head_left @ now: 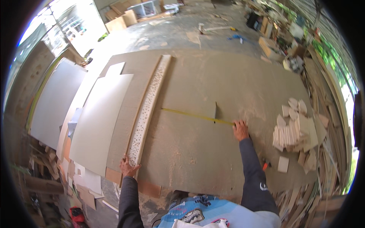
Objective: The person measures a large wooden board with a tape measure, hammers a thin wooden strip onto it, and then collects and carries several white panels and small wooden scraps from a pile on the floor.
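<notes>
A long, narrow panel (148, 100) with a white, dark-speckled face and light edges lies lengthwise on the wide brown board surface (190, 152). My left hand (128, 167) spans its near end, thumb and fingers at opposite edges. To the right, a yellow tape measure blade (188, 113) stretches across the surface, its left end close to the panel. My right hand (240, 130) is closed at the blade's right end; the fingers partly hide what they hold. A thin, dark upright strip (216, 109) stands by the blade.
White sheets (100, 121) lie left of the panel. Right of my right arm are a pile of small wooden pieces (291, 133), a square piece (283, 164) and an orange-and-black tool (265, 165). Scrap wood (330, 95) lines the right side. A long-handled hammer (216, 29) rests on the floor beyond.
</notes>
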The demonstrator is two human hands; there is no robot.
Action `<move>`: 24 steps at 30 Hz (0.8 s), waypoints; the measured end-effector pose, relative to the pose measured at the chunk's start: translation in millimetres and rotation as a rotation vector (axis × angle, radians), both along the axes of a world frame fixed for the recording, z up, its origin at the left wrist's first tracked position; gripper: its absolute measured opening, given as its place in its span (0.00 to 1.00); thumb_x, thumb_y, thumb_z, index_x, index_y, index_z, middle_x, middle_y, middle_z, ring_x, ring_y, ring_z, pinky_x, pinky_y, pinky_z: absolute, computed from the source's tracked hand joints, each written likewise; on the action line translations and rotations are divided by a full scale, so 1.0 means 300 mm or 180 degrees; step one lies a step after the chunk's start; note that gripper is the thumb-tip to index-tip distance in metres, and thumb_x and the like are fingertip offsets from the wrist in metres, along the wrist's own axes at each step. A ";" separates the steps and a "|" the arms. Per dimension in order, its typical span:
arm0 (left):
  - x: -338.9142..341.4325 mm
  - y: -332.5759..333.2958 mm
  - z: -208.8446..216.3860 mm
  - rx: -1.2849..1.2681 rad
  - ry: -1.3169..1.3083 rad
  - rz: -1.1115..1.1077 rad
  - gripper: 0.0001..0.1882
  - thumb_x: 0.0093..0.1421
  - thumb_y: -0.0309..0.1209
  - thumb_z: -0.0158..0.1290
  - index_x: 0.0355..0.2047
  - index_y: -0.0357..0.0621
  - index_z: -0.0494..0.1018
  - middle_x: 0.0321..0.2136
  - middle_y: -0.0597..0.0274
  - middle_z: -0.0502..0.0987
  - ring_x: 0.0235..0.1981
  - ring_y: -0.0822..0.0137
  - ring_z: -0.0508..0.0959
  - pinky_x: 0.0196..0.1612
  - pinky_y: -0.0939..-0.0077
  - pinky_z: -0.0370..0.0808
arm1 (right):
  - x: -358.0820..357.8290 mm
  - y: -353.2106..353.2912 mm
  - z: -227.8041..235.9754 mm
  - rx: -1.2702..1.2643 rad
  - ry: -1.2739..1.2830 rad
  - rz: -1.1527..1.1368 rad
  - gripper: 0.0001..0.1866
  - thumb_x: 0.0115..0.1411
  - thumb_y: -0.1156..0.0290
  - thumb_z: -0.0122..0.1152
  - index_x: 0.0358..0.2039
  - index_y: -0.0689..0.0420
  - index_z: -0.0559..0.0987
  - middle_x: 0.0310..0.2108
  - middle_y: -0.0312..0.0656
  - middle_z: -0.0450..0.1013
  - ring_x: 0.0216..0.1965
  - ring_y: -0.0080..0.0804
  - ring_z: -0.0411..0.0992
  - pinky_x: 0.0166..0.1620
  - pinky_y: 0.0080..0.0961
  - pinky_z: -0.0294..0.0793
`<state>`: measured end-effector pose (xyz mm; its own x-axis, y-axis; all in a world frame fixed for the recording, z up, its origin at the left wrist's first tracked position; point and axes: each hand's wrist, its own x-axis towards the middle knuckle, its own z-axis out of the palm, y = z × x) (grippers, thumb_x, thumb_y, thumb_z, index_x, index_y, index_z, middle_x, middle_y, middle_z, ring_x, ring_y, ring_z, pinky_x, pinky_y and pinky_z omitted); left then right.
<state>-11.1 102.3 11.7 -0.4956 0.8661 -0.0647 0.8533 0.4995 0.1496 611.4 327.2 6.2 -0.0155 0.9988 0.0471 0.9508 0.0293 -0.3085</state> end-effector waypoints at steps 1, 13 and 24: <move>0.009 0.012 0.007 0.0038 -0.0008 -0.0035 0.63 0.33 0.48 0.69 0.68 0.37 0.51 0.52 0.46 0.68 0.56 0.48 0.66 0.59 0.58 0.61 | 0.000 -0.034 0.006 0.0022 0.0081 0.0001 0.16 0.61 0.66 0.59 0.49 0.52 0.74 0.46 0.46 0.68 0.53 0.46 0.63 0.56 0.44 0.66; -0.043 -0.026 -0.011 0.0649 -0.0106 -0.0389 0.65 0.32 0.53 0.70 0.66 0.35 0.51 0.49 0.45 0.68 0.53 0.49 0.66 0.56 0.56 0.59 | -0.888 -0.452 0.089 0.0614 0.1246 0.1255 0.20 0.61 0.59 0.57 0.45 0.63 0.73 0.40 0.51 0.69 0.45 0.50 0.67 0.51 0.44 0.67; -0.066 -0.065 -0.081 0.0311 -0.0472 -0.0691 0.63 0.37 0.62 0.64 0.65 0.35 0.51 0.54 0.42 0.64 0.57 0.47 0.62 0.59 0.51 0.55 | -2.222 -0.441 0.032 0.0390 -0.0204 0.3899 0.21 0.53 0.67 0.63 0.49 0.51 0.75 0.46 0.35 0.72 0.55 0.32 0.64 0.56 0.38 0.59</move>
<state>-30.9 82.7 -12.6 -0.2891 0.9567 -0.0338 0.9039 0.2844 0.3194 -55.2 194.9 15.9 -0.9442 0.3124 0.1041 0.2887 0.9374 -0.1947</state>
